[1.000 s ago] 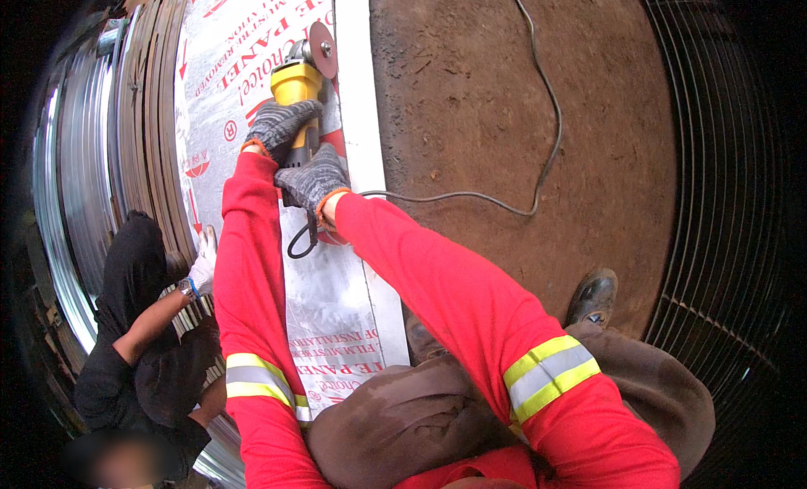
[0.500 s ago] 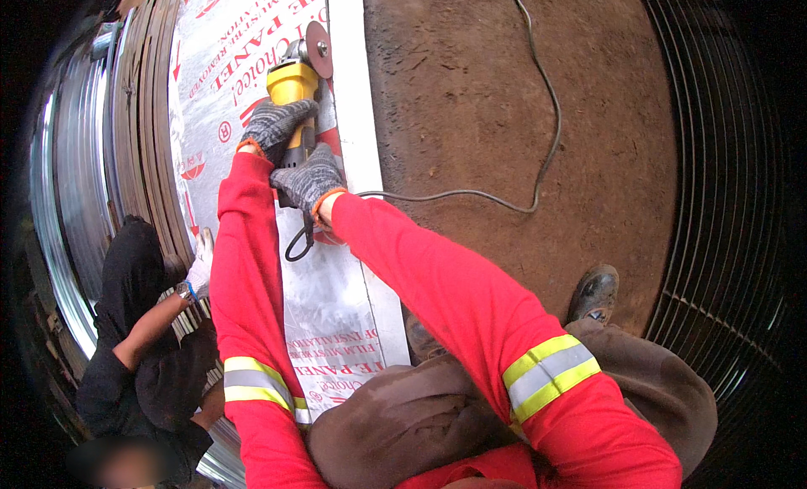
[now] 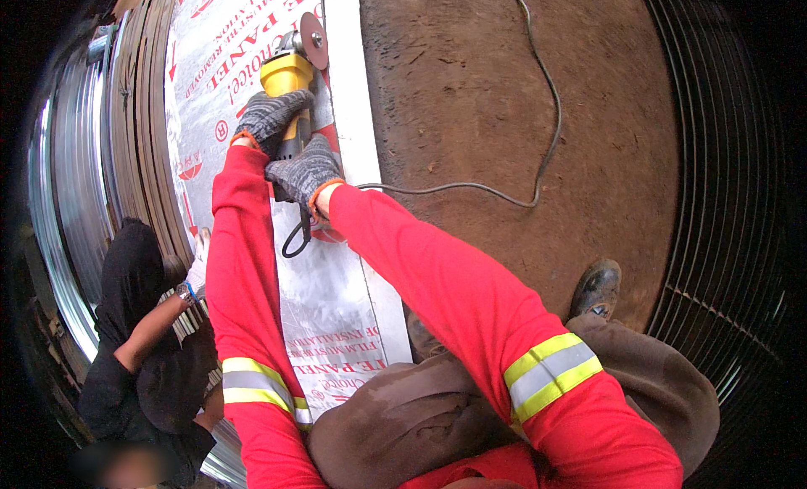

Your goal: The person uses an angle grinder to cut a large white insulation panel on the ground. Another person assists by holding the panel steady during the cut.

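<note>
Red-sleeved arms [image 3: 437, 266] stretch toward the frame's upper left, left hand [image 3: 274, 117] curled just above right hand [image 3: 304, 171].

Floor [image 3: 471, 85]: brn, dirt-like, w/ sm. dark bits scattered nr the panel side. Grey cable [image 3: 558, 119] lies on it, running down from top edge, then bending L twd the panel. R boot [image 3: 595, 289] stands on it, lower R. Long silver panel [image 3: 324, 279] w/ red-printed film lies alongside, white strip [image 3: 349, 94] on its R edge; support underneath hidden.

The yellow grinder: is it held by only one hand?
No, the left hand and the right hand both grip the yellow grinder.
</note>
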Action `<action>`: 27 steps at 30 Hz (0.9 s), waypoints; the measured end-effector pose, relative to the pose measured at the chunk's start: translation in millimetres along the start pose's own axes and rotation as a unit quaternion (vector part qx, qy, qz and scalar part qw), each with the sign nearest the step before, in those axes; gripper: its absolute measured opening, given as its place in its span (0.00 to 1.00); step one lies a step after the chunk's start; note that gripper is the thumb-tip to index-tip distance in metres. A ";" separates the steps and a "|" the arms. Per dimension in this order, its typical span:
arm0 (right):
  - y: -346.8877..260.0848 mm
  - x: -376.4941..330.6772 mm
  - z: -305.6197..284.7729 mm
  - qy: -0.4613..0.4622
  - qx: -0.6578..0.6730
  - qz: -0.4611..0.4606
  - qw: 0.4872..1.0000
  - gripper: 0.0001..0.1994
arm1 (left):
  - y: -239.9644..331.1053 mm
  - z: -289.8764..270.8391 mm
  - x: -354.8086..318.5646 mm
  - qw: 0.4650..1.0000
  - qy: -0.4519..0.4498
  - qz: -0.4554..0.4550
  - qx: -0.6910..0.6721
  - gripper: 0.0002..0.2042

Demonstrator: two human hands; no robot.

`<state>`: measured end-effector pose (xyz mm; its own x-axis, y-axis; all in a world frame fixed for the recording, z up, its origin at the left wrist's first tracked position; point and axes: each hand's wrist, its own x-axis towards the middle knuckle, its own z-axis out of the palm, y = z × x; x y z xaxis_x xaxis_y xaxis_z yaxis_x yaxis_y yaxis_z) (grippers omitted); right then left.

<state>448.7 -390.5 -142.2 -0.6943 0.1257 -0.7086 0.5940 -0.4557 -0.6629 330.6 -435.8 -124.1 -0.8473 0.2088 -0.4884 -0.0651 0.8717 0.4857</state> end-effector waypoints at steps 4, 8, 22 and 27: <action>3.6 3.4 -2.6 -0.003 0.002 -0.006 1.000 0.44 | 3.0 2.0 0.5 1.000 -0.003 0.000 0.002 0.20; 3.8 -0.2 -2.6 0.006 0.018 -0.015 1.000 0.43 | 1.4 3.2 0.6 1.000 -0.004 -0.004 0.002 0.20; 10.6 -2.6 1.3 -0.005 0.029 -0.026 0.999 0.42 | -0.1 3.0 -1.9 1.000 -0.002 -0.008 0.008 0.21; 16.4 -0.8 4.7 -0.013 0.050 -0.035 0.998 0.40 | -1.5 5.2 -2.1 1.000 -0.004 -0.009 0.006 0.21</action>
<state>457.1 -402.2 -151.3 -0.7437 0.1379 -0.6541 0.5016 -0.5317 -0.6824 335.2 -435.3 -127.5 -0.8414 0.1969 -0.5032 -0.0739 0.8805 0.4682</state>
